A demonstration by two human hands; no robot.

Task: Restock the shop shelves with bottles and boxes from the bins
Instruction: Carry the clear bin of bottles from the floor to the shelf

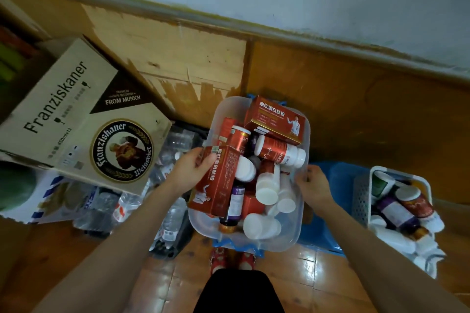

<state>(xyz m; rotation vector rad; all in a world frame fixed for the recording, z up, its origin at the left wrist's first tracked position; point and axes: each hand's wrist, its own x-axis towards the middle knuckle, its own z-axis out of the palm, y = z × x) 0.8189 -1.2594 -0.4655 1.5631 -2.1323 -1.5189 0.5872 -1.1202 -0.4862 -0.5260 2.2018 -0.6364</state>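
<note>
Judged early stage. Clamps left hand (189, 171) fingers (207, 162) round red box (218, 180) at near-left of clear bin (287, 241). Curls right hand (314, 185) fingers (302, 180) over its right rim. Leaves bin and white basket (401, 171), right, heaped with bottles (279, 151); shows no stocked shelf.

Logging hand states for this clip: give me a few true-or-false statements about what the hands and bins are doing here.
1. The left hand grips a red box. True.
2. The right hand holds a bottle. False: it grips the clear bin at its rim.
3. The clear bin holds only boxes. False: bottles lie in it too.
4. A white basket stands right of the clear bin. True.
</note>
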